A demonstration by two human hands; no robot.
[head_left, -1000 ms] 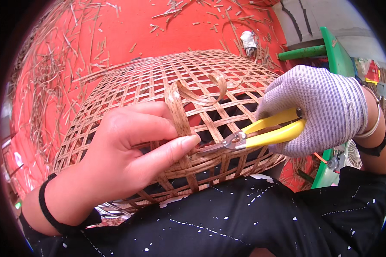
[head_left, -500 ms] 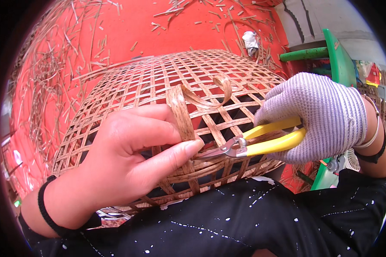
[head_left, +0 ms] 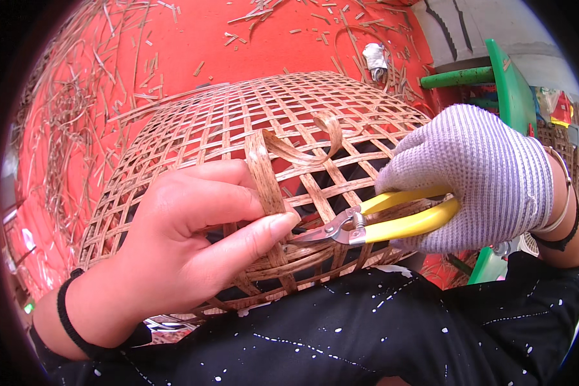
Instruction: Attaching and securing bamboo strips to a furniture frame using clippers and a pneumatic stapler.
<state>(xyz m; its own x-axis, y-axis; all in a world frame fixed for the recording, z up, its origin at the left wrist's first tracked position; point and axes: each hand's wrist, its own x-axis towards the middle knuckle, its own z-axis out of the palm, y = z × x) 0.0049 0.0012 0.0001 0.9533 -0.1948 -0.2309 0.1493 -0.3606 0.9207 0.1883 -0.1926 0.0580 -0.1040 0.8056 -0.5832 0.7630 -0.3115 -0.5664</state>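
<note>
A large open-weave basket (head_left: 238, 122) of brown flat strips lies across my lap. Near its close rim my bare left hand (head_left: 206, 225) pinches a wider woven strip (head_left: 262, 170) between thumb and forefinger. That strip's free end curls over to the right in a loop. In a grey-striped knit glove, my right hand (head_left: 473, 183) grips yellow-handled pruning shears (head_left: 408, 222). Their handles are spread, and the blade tips reach the basket rim just right of my left thumb. Whether the blades touch the strip I cannot tell.
Red sheeting (head_left: 193, 38) covers the floor beyond, scattered with cut strip ends and a tangle of long strips (head_left: 64, 135) at left. A crumpled white item (head_left: 375, 61) lies at the far right. A green stool (head_left: 511, 83) stands beside my right arm.
The shears' handles are spread slightly wider and their blades have tilted a little. My left hand has shifted slightly left, still pinching the strip.
</note>
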